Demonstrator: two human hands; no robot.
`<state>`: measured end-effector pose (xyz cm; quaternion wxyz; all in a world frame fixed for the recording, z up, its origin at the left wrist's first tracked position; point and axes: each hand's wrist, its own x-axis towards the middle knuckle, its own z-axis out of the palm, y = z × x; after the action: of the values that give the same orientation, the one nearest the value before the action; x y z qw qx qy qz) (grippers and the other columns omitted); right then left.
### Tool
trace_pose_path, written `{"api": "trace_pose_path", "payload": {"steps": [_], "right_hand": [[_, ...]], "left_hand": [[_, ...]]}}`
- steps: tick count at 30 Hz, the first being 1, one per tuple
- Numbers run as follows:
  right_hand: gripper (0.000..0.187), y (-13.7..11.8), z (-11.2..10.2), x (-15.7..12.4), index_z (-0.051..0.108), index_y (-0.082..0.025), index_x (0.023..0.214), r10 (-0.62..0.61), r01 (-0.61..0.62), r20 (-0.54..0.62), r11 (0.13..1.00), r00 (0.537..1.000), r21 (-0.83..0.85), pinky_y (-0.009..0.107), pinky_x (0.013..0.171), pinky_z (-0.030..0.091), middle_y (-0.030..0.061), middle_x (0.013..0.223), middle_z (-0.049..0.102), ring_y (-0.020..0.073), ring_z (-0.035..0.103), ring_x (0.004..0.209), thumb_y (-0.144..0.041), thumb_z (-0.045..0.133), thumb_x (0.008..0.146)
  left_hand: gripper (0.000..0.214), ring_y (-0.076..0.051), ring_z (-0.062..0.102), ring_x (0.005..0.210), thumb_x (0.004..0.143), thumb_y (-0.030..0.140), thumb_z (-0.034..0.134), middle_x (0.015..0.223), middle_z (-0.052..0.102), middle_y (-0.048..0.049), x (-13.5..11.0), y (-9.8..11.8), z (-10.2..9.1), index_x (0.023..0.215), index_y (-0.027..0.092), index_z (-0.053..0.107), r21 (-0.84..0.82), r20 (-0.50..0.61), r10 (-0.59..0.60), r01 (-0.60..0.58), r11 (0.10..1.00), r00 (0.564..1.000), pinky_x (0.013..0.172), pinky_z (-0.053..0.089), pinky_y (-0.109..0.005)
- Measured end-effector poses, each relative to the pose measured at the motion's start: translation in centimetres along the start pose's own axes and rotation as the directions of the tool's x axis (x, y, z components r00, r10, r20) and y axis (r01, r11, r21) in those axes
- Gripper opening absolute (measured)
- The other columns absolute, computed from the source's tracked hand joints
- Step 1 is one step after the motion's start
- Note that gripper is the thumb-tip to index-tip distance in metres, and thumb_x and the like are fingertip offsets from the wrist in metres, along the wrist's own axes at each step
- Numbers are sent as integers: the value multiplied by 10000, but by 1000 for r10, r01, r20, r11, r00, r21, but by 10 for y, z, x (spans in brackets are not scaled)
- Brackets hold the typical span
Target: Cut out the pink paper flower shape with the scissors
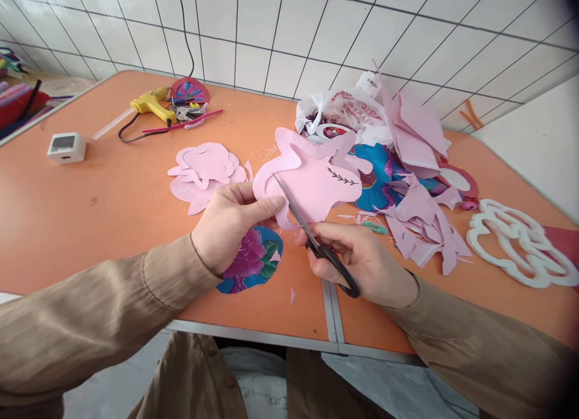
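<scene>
My left hand [235,217] pinches the lower left edge of a pink paper cutout [316,184] with wavy edges and a dark leaf-sprig print. In my right hand [357,259] is a pair of scissors [323,250] with black handles, fingers wrapped around them. The blades point up and left, lying against the paper close to my left thumb. Below the left hand, a round blue piece with a purple flower print [253,259] lies on the table. A stack of pink cutouts [205,169] sits behind that hand.
A yellow glue gun [156,107] and a small white box [67,148] lie at the left on the orange table [131,226]. To the right are pink paper scraps [423,220], a white plastic bag [353,111] and white cloud-like outlines [515,244]. A tiled wall [257,39] stands behind.
</scene>
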<state>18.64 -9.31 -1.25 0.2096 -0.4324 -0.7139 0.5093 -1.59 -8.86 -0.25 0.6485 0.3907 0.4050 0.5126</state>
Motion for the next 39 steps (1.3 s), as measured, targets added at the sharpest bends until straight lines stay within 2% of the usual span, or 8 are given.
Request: {"api": "trace_pose_path", "payload": {"steps": [5,11,24,29,33,39], "right_hand": [[465,-2,-1,0,624,-195,876,11,-11,8,1000,1000,-19,266,514,321,-43,601,446,117,383,556,-628,730,741],[550,-4,-2,-1,611,-187,852,2,-2,26,1000,1000,-22,282,507,328,-33,594,474,121,406,537,-717,694,729],[445,-3,-7,-1,651,-190,841,-88,89,16,994,996,-70,265,486,334,-27,610,509,112,409,539,-618,735,755],[430,-2,-10,-2,627,-192,842,-68,71,69,997,995,-44,276,488,309,-39,593,474,111,408,524,-606,720,773],[383,-1,-15,-4,614,-188,866,-34,39,115,999,993,-36,281,498,307,-51,587,427,112,392,527,-546,722,782],[347,1,-22,-5,651,-169,918,-42,53,148,996,988,-72,288,521,340,-28,631,443,119,421,556,-492,704,806]], "left_hand": [[157,-143,609,584,704,254,794,641,693,-72,1,0,-2,639,127,726,46,-12,-8,8,999,1000,606,486,-269],[154,-108,552,514,682,214,801,569,656,-35,2,2,-4,594,137,701,59,-34,5,-3,998,999,517,427,-233],[169,-117,568,505,634,257,852,586,678,-43,4,8,-6,632,132,738,164,-11,7,-5,986,1000,507,448,-233],[173,-107,553,482,655,245,843,547,659,-37,6,7,-8,588,139,724,208,12,2,-4,978,1000,481,427,-217],[167,-104,545,459,673,224,831,522,652,-42,7,6,-10,570,144,726,207,47,-22,12,978,999,468,422,-217],[143,-115,593,485,675,213,817,578,694,-64,8,7,-11,591,133,733,226,60,-102,86,970,993,506,474,-220]]}}
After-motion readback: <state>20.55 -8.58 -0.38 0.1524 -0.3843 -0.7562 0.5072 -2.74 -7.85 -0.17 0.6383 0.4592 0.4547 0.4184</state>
